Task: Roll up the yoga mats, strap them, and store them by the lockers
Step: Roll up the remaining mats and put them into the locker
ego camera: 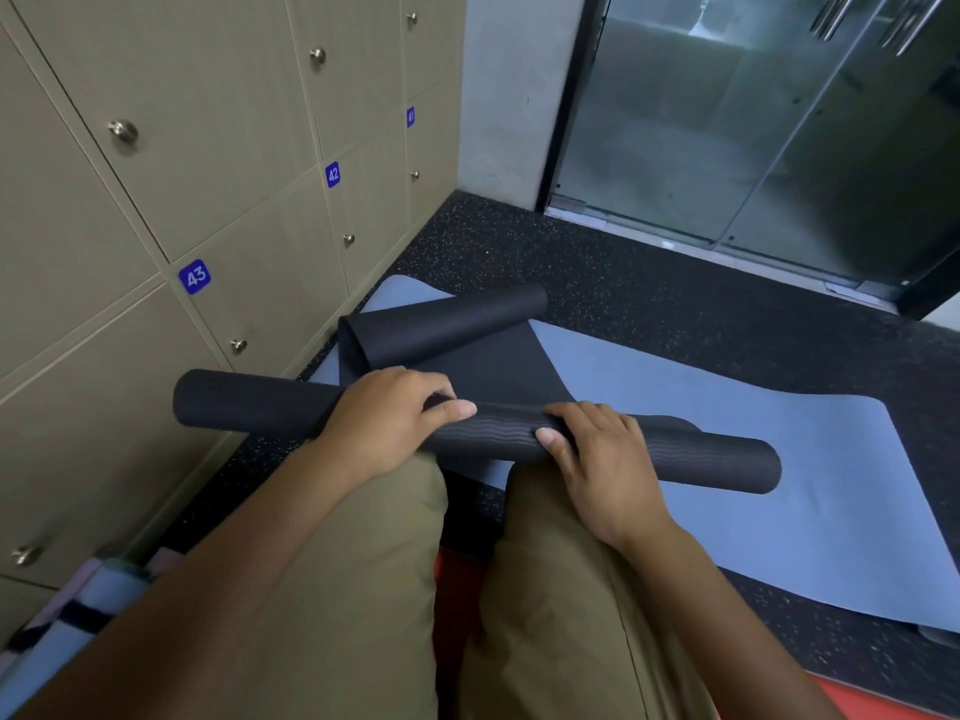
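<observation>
Item: black yoga mat [675,454], rolled tight, lying across person's knees, nr centre, above blue mat [727,433] on floor.
L hand [384,423]: gripping roll, fingers curled over top.
R hand [597,454]: gripping roll, thumb on nr side.
Far: second black mat [447,324], part-unrolled, by lockers [234,200].
Risk: no strap seen; if grip eases, roll prob. springs loose.
</observation>
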The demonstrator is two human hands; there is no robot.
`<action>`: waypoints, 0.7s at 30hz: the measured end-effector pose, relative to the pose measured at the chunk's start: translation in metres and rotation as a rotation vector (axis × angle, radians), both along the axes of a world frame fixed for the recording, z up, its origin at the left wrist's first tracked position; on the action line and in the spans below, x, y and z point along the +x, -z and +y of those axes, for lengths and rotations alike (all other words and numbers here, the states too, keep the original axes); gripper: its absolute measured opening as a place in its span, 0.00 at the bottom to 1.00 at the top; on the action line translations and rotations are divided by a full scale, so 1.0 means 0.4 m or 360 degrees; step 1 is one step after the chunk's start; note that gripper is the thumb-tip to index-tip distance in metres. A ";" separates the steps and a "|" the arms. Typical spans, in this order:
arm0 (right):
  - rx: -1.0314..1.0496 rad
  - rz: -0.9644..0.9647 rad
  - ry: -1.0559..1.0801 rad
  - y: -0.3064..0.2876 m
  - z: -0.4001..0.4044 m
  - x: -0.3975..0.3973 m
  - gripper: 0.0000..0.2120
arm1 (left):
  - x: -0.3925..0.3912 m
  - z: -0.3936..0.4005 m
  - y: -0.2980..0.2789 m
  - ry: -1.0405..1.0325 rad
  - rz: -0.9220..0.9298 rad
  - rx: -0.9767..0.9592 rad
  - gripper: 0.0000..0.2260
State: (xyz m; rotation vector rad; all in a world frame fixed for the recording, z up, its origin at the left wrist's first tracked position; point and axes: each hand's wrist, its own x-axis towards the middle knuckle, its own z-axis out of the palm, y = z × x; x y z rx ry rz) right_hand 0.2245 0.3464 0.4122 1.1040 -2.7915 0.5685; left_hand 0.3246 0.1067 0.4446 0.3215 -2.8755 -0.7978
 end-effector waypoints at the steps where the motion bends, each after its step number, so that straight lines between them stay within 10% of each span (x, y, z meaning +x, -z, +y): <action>1: 0.0033 -0.0036 -0.0007 -0.005 -0.003 -0.010 0.26 | -0.002 -0.001 -0.001 0.0009 0.0073 0.0046 0.11; 13: 0.0129 -0.0771 -0.0060 -0.055 -0.052 -0.125 0.19 | 0.015 0.013 0.091 0.0024 0.0384 -0.0593 0.26; 21: -0.0043 -0.0297 -0.0062 -0.032 -0.040 -0.127 0.19 | -0.044 -0.004 0.070 0.0046 0.0114 -0.0542 0.29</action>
